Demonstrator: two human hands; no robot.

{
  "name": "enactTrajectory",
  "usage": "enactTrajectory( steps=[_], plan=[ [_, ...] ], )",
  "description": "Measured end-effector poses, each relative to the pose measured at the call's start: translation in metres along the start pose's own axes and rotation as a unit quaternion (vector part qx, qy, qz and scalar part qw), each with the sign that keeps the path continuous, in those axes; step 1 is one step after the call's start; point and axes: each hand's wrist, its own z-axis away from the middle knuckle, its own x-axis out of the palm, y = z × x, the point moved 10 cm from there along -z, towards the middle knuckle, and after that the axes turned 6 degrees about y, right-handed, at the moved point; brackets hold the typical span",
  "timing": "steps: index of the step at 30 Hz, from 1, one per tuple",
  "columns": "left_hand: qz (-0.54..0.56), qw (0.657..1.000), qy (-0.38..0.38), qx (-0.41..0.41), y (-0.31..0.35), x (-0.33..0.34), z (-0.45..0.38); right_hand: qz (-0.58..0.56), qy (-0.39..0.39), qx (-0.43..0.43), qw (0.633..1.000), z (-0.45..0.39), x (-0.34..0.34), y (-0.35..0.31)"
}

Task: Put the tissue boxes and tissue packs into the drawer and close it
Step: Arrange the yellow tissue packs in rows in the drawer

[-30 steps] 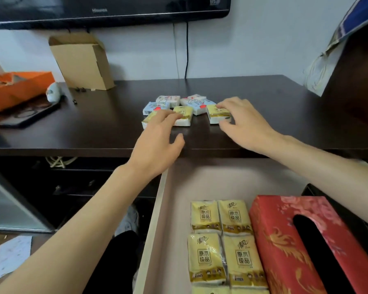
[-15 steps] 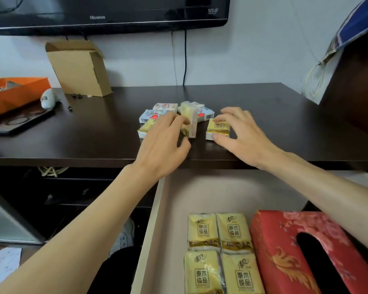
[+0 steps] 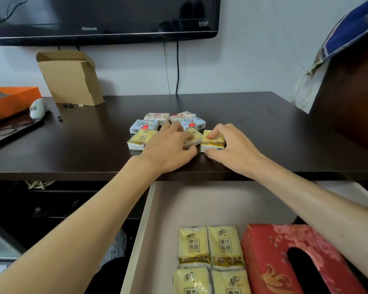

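Left hand (image 3: 168, 148) clamped on middle yellow pack (image 3: 194, 135), right hand (image 3: 232, 148) clamped on right pack (image 3: 211, 142), both on desk (image 3: 263, 128); drawer (image 3: 200, 204) open.

Dark wooden tabletop (image 3: 253, 124), tissue packs (image 3: 167, 129) clustered mid-surface, cardboard box (image 3: 69, 79), orange box (image 3: 11, 101) at left

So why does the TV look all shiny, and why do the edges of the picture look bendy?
In the head view, the dark TV screen mirrors the room, so pale reflections streak it; the wide-angle lens bows the tabletop and the drawer edges toward the picture's borders; the left hand and right hand look slightly soft, and light is even, with faint shadows under them.
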Motion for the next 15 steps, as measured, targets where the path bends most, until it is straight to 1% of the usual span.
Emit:
enactTrajectory(
  steps=[1,3,5,7,12,15],
  plan=[
    [-0.003,1.000,-0.003,-0.002,0.004,-0.004,0.002,-0.005,0.006,0.005,1.000,0.000,-0.002,0.001],
    [-0.004,0.999,-0.045,-0.005,0.011,-0.005,0.010,-0.030,0.005,0.014,0.999,0.000,-0.002,0.002],
    [-0.009,0.996,-0.092,-0.001,0.012,-0.002,0.020,-0.057,-0.009,0.020,0.998,0.001,-0.001,0.004],
    [0.009,0.992,-0.124,-0.009,0.007,-0.001,0.027,-0.088,-0.027,0.031,0.995,0.001,0.001,0.008],
    [0.031,0.992,-0.121,-0.016,-0.003,-0.012,0.033,-0.153,-0.095,0.051,0.982,0.001,0.012,0.011],
    [0.051,0.993,-0.099,-0.044,-0.011,-0.014,0.036,-0.158,-0.108,0.048,0.980,0.001,0.014,0.010]
  ],
)
